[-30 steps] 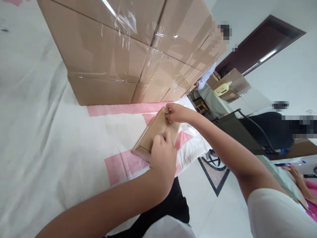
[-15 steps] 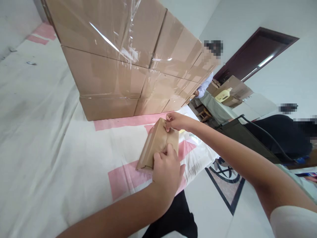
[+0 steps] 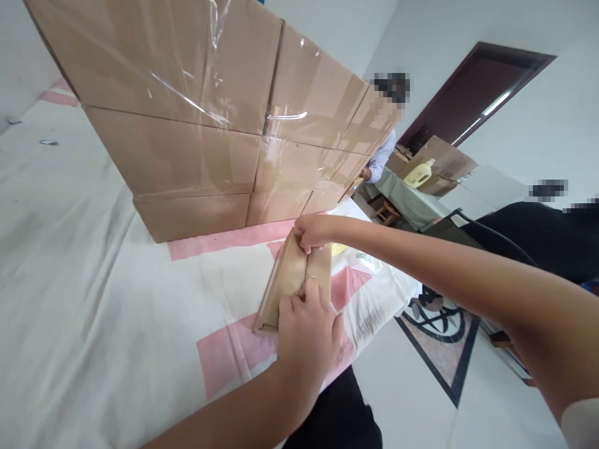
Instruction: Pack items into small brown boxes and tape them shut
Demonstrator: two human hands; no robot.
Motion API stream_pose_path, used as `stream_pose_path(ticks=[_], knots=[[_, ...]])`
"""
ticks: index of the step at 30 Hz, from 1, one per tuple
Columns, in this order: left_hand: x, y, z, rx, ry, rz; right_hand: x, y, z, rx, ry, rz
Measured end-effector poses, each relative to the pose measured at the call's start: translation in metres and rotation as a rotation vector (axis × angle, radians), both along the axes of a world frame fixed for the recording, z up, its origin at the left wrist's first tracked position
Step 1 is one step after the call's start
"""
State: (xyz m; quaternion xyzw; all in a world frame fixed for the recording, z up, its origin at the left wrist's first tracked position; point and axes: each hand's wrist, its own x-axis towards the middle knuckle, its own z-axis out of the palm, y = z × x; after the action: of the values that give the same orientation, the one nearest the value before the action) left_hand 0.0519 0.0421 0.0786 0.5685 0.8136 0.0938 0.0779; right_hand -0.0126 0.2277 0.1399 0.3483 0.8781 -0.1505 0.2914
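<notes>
A small, flat brown cardboard box (image 3: pixel 291 268) lies on the cloth-covered table, a seam running lengthwise along its top. My left hand (image 3: pixel 309 324) is at the near end, fingers bent and pressed on the top beside the seam. At the far end my right hand (image 3: pixel 316 233) is closed, its fingertips at the box's edge and top. What lies under the right fingers is hidden. Just past the box stands a stack of larger cardboard boxes (image 3: pixel 187 153) bound in clear plastic film.
A white and pink cloth (image 3: pixel 163 337) covers the table. Something yellow (image 3: pixel 339 248) and a clear-and-white item (image 3: pixel 367 263) lie right of the box. Behind the stack a person's sleeve (image 3: pixel 384 156) shows. A yellow jug (image 3: pixel 418 174) stands on another table; a dark chair (image 3: pixel 453 231) is at right.
The view has shifted slightly. My right hand has closed more and bent down over the far end of the box. The box top looks flatter, its seam more closed. My left hand stays on it.
</notes>
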Motion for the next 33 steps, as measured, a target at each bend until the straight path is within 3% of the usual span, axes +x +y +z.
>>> stream_pose_path(ticks=[8,20,33], knots=[[0.0,-0.002,-0.003,0.044,0.044,-0.012,-0.009,-0.005,0.005,-0.008,-0.112,0.066],[-0.004,-0.005,-0.005,0.097,0.015,-0.009,0.004,-0.004,0.003,-0.044,-0.079,-0.035],[-0.005,-0.007,-0.002,0.081,-0.014,-0.01,0.002,0.003,0.007,-0.013,-0.177,-0.038]])
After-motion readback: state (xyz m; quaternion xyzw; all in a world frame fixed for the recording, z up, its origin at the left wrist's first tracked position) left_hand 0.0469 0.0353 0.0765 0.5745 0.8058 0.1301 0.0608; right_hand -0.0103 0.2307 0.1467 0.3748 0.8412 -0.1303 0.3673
